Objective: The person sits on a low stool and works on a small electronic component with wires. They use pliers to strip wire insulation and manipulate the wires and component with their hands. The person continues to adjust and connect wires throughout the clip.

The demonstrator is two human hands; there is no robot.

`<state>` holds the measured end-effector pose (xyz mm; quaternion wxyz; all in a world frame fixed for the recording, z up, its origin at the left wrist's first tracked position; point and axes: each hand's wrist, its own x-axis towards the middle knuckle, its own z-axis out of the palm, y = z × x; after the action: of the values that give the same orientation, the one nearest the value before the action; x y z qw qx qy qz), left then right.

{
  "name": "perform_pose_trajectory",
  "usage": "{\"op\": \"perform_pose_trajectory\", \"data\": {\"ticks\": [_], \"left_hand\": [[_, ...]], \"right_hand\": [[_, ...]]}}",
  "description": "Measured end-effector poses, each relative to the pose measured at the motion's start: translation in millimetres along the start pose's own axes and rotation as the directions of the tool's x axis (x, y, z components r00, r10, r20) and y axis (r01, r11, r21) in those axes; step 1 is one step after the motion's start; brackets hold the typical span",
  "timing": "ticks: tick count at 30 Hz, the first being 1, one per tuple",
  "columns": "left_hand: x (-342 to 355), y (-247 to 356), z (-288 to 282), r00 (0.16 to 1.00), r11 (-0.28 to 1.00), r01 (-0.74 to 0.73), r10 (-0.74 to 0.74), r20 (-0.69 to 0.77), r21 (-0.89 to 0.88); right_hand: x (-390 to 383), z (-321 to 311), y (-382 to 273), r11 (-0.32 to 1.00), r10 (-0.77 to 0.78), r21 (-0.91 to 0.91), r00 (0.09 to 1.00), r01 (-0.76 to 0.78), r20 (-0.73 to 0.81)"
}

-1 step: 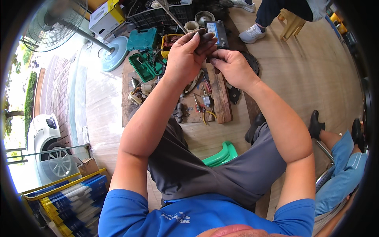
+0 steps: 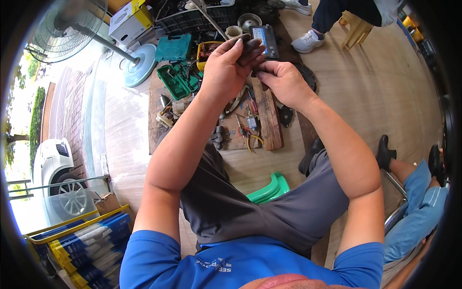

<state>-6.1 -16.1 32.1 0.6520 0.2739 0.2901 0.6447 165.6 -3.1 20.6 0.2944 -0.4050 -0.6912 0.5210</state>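
Observation:
My left hand [image 2: 230,65] is raised over the far part of the wooden work board [image 2: 156,91], its fingers curled inward and darkly smudged. Close against its fingertips, my right hand [image 2: 285,83] has thumb and forefinger pinched together. Whatever lies between the fingers is dark and too small to make out. Below the hands are a wooden plank [image 2: 268,118], a small metal part with wires [image 2: 251,120], a red-handled screwdriver [image 2: 253,103] and a dark metal fitting [image 2: 219,137]. A black battery [image 2: 270,43] stands just beyond my hands.
Green tool cases [image 2: 172,83], a yellow bin [image 2: 201,50] and a black crate [image 2: 192,21] crowd the far left. A fan base [image 2: 137,67] stands beside them. A green stool [image 2: 269,190] shows between my legs. People sit at far right and right.

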Motion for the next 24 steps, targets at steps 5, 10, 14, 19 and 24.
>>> {"op": "perform_pose_trajectory", "data": {"ticks": [5,10,14,19,24], "left_hand": [[-0.6,4.3,0.3,0.998,0.997,0.037,-0.034,0.052,-0.073],[-1.0,6.2,-2.9,0.973,0.975,0.178,-0.155,0.169,-0.131],[-4.4,7.9,-5.5,0.886,0.938,0.338,-0.292,0.361,-0.071],[-8.1,-0.2,-7.7,0.748,0.872,0.485,-0.452,0.485,0.065],[-16.6,-5.3,0.7,0.762,0.818,0.480,-0.568,0.311,0.317]], "right_hand": [[2.9,-4.0,1.9,0.993,0.046,0.099,0.993,-0.057,0.105],[6.3,-25.4,-3.1,0.997,0.063,0.023,0.968,-0.071,0.242],[5.2,-42.8,-5.7,0.981,-0.016,-0.179,0.952,0.074,0.307],[-1.4,-63.2,-14.9,0.843,0.017,-0.527,0.973,0.110,0.230],[-1.8,-67.4,-20.0,0.755,-0.072,-0.631,0.979,0.179,0.192]]}}
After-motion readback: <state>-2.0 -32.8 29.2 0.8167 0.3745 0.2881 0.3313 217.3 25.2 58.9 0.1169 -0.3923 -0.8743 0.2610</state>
